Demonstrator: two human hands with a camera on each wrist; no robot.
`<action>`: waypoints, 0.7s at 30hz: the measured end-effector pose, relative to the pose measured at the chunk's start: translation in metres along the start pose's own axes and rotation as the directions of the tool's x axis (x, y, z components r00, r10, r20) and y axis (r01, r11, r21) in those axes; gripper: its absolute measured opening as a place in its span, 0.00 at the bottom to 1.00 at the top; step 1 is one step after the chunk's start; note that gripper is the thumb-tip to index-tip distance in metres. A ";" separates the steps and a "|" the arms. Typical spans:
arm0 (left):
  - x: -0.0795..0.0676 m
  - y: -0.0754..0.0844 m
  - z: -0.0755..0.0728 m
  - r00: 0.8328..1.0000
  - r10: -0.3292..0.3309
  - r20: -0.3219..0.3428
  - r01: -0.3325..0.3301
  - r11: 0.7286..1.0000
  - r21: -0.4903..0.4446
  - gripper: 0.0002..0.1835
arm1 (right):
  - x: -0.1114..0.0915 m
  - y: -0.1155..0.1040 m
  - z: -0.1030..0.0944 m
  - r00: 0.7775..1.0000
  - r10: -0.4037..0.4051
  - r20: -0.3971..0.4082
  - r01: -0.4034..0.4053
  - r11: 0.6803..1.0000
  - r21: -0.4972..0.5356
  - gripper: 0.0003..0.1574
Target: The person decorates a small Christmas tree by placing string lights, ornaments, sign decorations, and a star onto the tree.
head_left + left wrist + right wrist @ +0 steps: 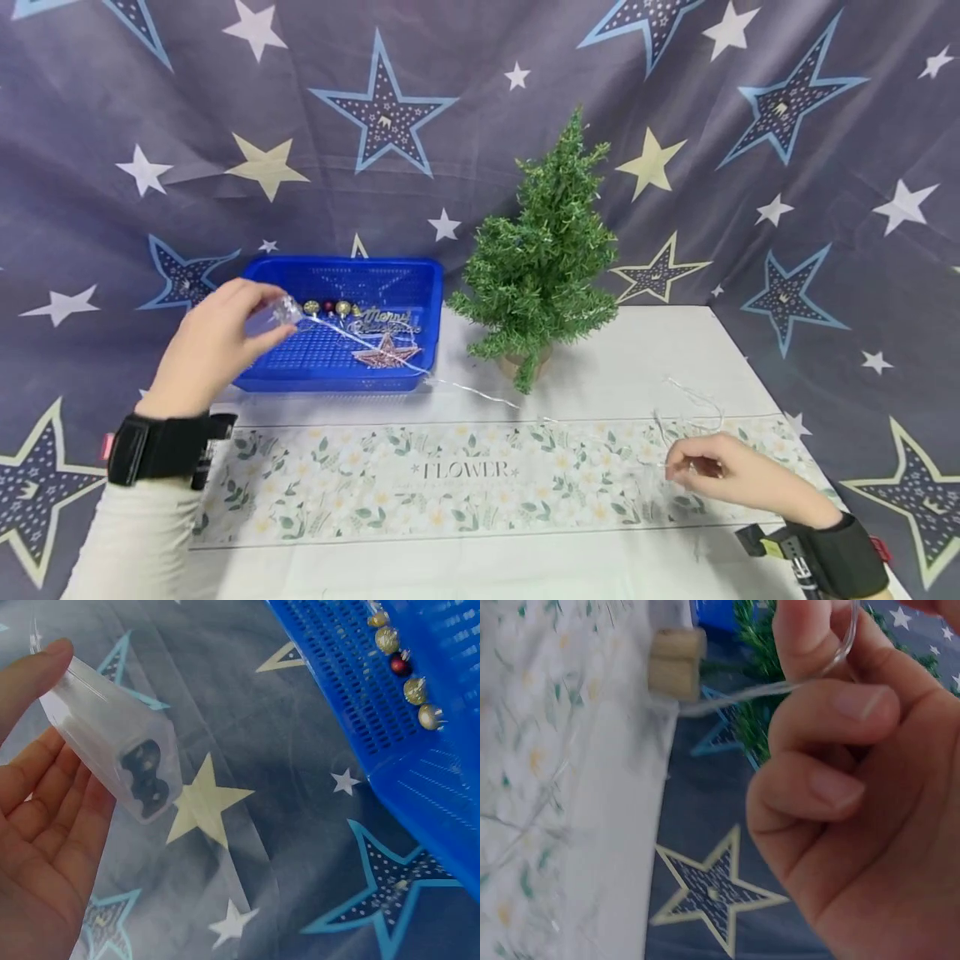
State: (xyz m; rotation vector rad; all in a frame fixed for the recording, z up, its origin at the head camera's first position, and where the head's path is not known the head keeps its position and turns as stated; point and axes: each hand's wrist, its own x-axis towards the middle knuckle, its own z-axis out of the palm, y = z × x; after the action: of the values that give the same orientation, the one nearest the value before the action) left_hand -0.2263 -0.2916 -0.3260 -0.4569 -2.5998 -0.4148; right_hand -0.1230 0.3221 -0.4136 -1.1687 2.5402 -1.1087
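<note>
My left hand [217, 342] pinches a small clear plastic battery box [97, 724] between thumb and fingers, just over the left end of the blue basket. Dark shapes show through the box's end. From it a thin string-light wire [476, 392] runs over the basket and across the table to the right. My right hand [735, 479] is above the table runner at the right, its fingers curled. In the right wrist view the clear wire [757, 691] passes between those fingers, held there. Loose wire loops [693, 400] lie beside this hand.
A small green Christmas tree [547, 258] stands at the back on a wooden base [676, 667]. The blue basket [337, 383] holds a pink star [386, 354], several small baubles [342, 307] and a "Merry" lettered ornament [386, 319]. A floral runner [360, 500] crosses the white table.
</note>
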 end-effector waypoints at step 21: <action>0.176 0.011 0.095 0.940 0.341 0.032 -0.340 0.921 0.188 0.17 | 0.020 -0.031 -0.018 0.997 0.049 -0.054 -0.059 0.979 -0.193 0.17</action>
State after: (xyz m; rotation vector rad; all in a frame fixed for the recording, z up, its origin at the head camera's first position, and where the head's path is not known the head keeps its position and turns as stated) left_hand -0.4066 -0.2039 -0.3176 -0.8215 -2.4590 -0.0462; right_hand -0.1255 0.3047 -0.3758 -1.1193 2.7521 -0.9041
